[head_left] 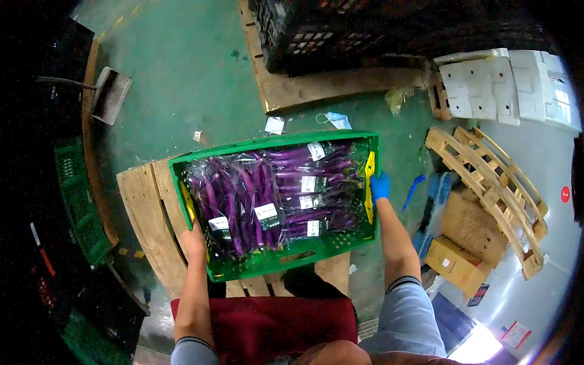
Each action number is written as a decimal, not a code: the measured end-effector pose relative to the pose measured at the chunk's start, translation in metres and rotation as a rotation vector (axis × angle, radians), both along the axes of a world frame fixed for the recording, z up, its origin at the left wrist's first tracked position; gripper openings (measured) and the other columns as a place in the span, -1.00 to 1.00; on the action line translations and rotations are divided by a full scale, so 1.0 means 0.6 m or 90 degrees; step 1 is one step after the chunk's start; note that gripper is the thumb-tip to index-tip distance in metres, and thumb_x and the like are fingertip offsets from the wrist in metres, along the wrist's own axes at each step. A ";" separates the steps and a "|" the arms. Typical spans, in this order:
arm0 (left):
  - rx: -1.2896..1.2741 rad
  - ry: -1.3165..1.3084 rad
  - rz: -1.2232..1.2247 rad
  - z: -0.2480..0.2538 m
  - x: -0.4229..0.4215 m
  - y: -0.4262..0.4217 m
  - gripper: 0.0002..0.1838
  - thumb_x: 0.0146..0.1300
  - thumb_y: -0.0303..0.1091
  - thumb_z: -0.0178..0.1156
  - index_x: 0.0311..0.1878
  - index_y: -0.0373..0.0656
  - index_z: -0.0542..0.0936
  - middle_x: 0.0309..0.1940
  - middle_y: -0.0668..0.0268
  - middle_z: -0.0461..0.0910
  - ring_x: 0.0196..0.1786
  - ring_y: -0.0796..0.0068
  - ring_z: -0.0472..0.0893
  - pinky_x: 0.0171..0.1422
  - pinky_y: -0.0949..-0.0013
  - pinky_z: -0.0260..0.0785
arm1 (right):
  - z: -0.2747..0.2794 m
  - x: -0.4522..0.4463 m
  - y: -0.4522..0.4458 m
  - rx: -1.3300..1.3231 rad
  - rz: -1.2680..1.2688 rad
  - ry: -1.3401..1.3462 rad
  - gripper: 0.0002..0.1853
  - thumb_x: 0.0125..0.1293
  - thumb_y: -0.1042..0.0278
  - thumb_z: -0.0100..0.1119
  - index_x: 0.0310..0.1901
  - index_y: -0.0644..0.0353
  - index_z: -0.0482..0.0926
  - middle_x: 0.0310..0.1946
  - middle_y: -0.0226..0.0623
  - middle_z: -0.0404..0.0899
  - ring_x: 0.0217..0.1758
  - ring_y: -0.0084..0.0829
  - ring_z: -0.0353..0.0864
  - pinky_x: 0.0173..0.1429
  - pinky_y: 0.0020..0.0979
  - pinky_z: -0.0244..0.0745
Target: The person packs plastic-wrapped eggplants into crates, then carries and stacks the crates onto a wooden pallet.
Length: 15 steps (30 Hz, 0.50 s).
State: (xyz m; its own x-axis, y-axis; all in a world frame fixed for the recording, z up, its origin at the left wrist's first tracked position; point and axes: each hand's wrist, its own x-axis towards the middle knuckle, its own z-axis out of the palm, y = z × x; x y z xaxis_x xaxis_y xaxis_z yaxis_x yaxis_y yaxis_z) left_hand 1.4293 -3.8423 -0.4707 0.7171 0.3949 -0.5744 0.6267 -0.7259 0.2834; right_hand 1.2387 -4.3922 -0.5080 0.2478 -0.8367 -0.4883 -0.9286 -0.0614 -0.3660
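Between my hands is a green plastic crate (286, 263) with yellow handles on its short ends. Inside lie several clear bags of long purple eggplants (243, 198), each bag carrying a white label. The bags on the left lie lengthwise away from me, those on the right crosswise. My left hand (193, 242), bare, grips the crate's left end; its fingertips are hidden by the wall. On the opposite end, by the yellow handle (369, 185), my right hand (380, 186) in a blue glove is closed on the crate.
A wooden pallet (146, 201) lies beneath and beside the crate. Black crates (316, 39) stand on another pallet ahead. To the right are a leaning pallet (486, 182), cardboard boxes (453, 261) and white foam boxes (480, 88). A dustpan (111, 96) and a face mask (337, 120) are on the floor.
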 end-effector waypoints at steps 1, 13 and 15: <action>-0.014 -0.010 0.004 0.000 0.004 -0.001 -0.47 0.05 -0.01 0.09 -0.46 -0.48 0.50 -0.64 -0.11 0.47 -0.47 -0.04 0.51 -0.36 0.11 0.28 | -0.001 0.001 -0.002 -0.013 -0.005 -0.031 -0.69 0.04 0.39 0.01 -0.16 0.32 0.43 -0.37 -0.10 0.52 -0.35 -0.26 0.50 -0.24 -0.28 0.37; -0.052 -0.135 -0.151 0.025 0.064 -0.024 -0.56 0.10 -0.10 0.05 -0.12 -0.31 0.45 -0.25 -0.07 0.49 -0.16 0.00 0.48 -0.10 0.18 0.30 | 0.037 0.022 0.026 0.048 -0.070 -0.072 -0.89 0.08 0.41 -0.05 -0.33 0.18 0.39 -0.73 -0.34 0.33 -0.79 -0.50 0.27 -0.74 -0.46 0.14; -0.076 -0.134 -0.095 0.011 0.066 -0.028 -0.62 0.14 -0.16 0.04 -0.15 -0.31 0.46 -0.27 -0.04 0.51 -0.19 0.02 0.50 -0.13 0.18 0.31 | 0.008 0.006 0.010 0.015 -0.087 -0.075 -0.90 0.08 0.41 -0.06 -0.36 0.19 0.39 -0.76 -0.34 0.31 -0.79 -0.49 0.26 -0.73 -0.45 0.13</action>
